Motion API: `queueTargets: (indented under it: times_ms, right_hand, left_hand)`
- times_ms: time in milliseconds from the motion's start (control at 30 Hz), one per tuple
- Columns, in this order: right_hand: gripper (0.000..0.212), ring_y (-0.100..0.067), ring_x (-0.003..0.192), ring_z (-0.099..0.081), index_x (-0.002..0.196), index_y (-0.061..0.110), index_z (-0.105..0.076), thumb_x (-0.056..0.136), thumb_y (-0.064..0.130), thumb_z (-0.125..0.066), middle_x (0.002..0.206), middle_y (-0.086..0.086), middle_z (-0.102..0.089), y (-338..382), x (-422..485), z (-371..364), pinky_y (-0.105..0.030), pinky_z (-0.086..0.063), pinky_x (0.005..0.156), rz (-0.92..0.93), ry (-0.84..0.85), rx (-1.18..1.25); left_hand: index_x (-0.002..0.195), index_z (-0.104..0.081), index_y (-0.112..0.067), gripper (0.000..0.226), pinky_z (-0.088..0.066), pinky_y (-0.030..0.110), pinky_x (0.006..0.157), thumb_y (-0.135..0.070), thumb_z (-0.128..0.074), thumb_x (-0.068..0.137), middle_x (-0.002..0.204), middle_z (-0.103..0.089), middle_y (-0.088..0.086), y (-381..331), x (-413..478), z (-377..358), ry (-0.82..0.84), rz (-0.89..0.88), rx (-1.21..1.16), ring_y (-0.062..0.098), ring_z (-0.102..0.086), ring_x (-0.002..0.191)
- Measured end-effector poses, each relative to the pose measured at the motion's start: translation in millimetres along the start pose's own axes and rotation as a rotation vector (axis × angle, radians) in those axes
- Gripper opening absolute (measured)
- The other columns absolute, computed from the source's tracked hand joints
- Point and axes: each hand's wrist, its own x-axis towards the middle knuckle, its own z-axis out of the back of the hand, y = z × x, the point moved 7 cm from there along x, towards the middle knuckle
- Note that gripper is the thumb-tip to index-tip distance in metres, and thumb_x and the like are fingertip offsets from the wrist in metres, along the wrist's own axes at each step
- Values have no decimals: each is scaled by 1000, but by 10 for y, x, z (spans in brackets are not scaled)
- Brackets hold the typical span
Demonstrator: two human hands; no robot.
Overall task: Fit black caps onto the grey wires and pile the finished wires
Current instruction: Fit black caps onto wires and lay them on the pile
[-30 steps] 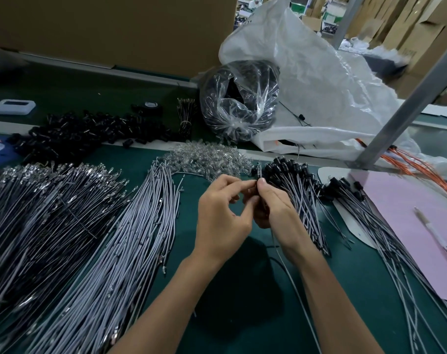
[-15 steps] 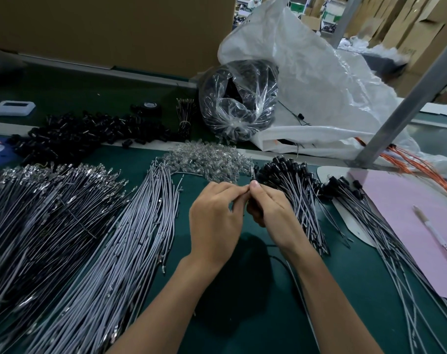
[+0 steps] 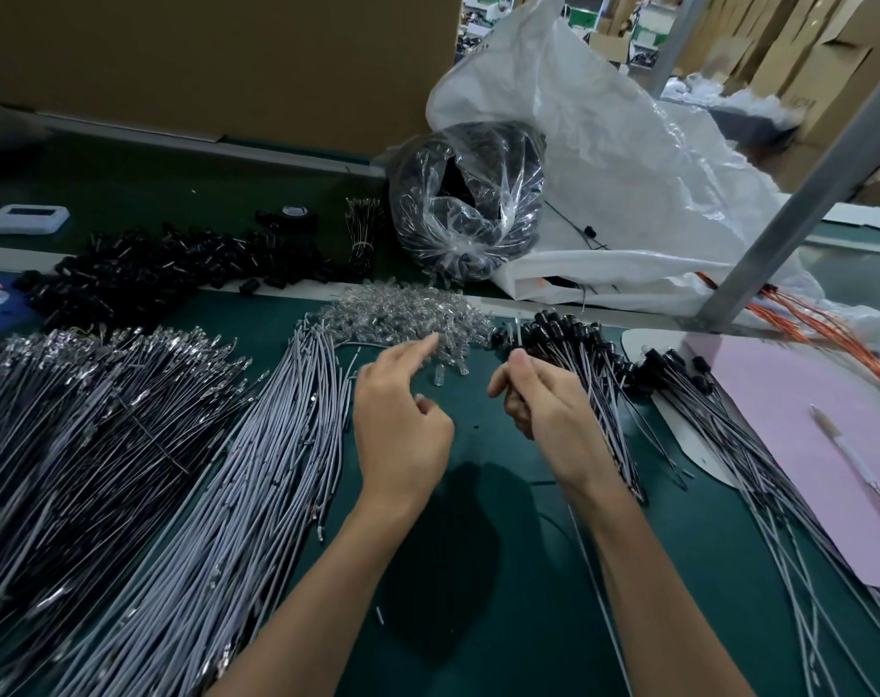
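While the right hand (image 3: 553,420) pinches one grey wire (image 3: 517,338) in a tight grip, its length trailing over the green bench (image 3: 478,621), the left hand (image 3: 403,435) holds nothing, forefinger stretched toward the clear bits (image 3: 408,314). Capped wires (image 3: 579,354) lie just beside the right hand; loose black caps (image 3: 151,274) sit far left.

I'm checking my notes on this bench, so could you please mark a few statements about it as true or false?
1. The right hand is empty. False: it grips a grey wire.
2. The left hand stretches its index finger toward the clear parts. True.
3. A pen lies on the pink sheet. True.
4. The loose black caps lie on the pink sheet. False: they are heaped at the far left of the green bench.
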Motion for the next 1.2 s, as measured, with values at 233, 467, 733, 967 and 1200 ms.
queueTargets:
  times_ms: [233,467,733,967,1200]
  right_hand:
    - [15,-10,65,-55,96,10,-65,98,22,-57,75,2,-64,74,-49,-140,-26,-44,60,174,34,-385]
    - [11,-7,65,-57,101,12,-70,92,17,-66,71,7,-66,68,-21,-177,-25,-49,65,117,107,-189]
    - [14,-12,55,-60,83,10,-73,92,9,-63,64,-4,-70,42,-37,-176,-18,-48,57,9,140,107]
    - [15,-12,59,-61,82,10,-72,94,7,-61,63,-3,-68,15,-37,-200,-19,-50,60,-32,152,120]
    - [17,-16,60,-59,82,7,-70,95,5,-57,62,-2,-67,39,-54,-226,-19,-49,59,-51,186,176]
  left_hand:
    - [94,-78,-22,14,-53,16,74,-18,-80,80,87,-76,-7,29,-13,-143,129,203,-589,7,-71,84]
    - [97,-76,-17,23,-51,12,75,-1,-74,81,93,-77,-4,160,26,-185,107,361,-824,4,-71,88]
    - [93,-75,-10,18,-56,24,77,-5,-74,76,93,-76,3,150,24,-201,134,395,-982,12,-69,85]
    - [96,-76,-16,20,-54,25,78,-23,-67,80,94,-75,4,139,42,-138,106,397,-1054,14,-68,92]
    - [92,-75,-14,16,-52,26,78,-18,-71,77,87,-73,0,119,63,-98,133,372,-1063,13,-65,87]
